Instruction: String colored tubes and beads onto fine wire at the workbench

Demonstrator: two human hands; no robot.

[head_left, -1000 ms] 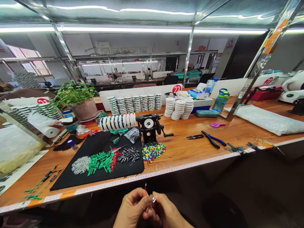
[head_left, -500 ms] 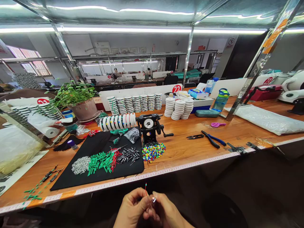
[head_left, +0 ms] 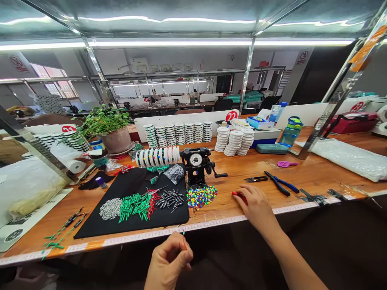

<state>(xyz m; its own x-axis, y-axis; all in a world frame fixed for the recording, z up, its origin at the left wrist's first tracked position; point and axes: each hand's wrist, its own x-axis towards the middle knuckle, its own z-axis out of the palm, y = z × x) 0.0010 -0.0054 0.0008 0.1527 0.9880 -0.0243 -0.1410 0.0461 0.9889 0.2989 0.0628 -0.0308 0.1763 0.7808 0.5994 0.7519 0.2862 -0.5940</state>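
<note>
Below the bench edge, my left hand (head_left: 172, 257) pinches a thin red cord (head_left: 184, 241), which stands up from the fingers with a small green tip. My right hand (head_left: 256, 205) is over the bench top, right of a pile of coloured beads (head_left: 201, 197). Its thumb and forefinger close on a small red piece (head_left: 234, 193), mostly hidden by the fingers. Beyond the beads stands a black hand-cranked winder (head_left: 196, 165) with a dial, carrying a row of white spools (head_left: 159, 156).
A black mat (head_left: 90, 229) bears silver pieces (head_left: 111, 208), green tubes (head_left: 136, 207), red cords (head_left: 153, 203) and black parts (head_left: 171, 199). Snips (head_left: 256, 179) and blue-handled pliers (head_left: 281, 184) lie on the right. Stacked spools (head_left: 234, 143), a bottle (head_left: 290, 133) and a potted plant (head_left: 113, 139) stand behind.
My right hand has parted from my left and moved up and right onto the bench top. My left hand keeps the red cord in nearly the same place. The view has shifted slightly.
</note>
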